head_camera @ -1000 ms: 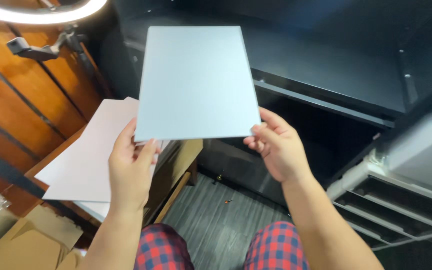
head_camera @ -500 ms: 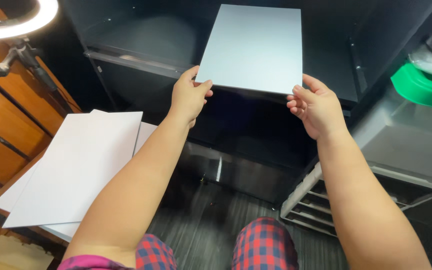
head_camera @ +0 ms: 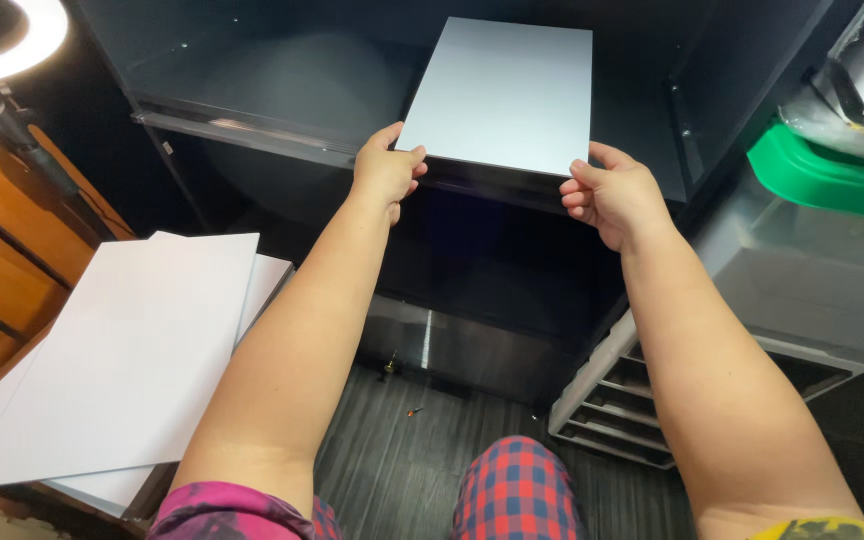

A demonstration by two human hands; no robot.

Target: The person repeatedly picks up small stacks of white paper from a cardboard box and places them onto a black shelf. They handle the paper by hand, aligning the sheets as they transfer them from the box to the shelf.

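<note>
With your left hand (head_camera: 387, 172) and right hand (head_camera: 610, 195) each pinching a near corner of the pale grey board (head_camera: 502, 92) over the black cabinet shelf (head_camera: 252, 125), keep it level and square

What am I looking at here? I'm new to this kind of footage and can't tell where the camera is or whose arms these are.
The camera sits on a person's head and looks down, so both bare arms are that person's own. The left hand and right hand each grip a near corner of a flat pale grey sheet, holding it level over the shelf of a black cabinet. At the left, a stack of white sheets lies on a wooden surface, with a ring light above. At the right stands a grey drawer unit with a green lid on top. Red checked trousers show below.
</note>
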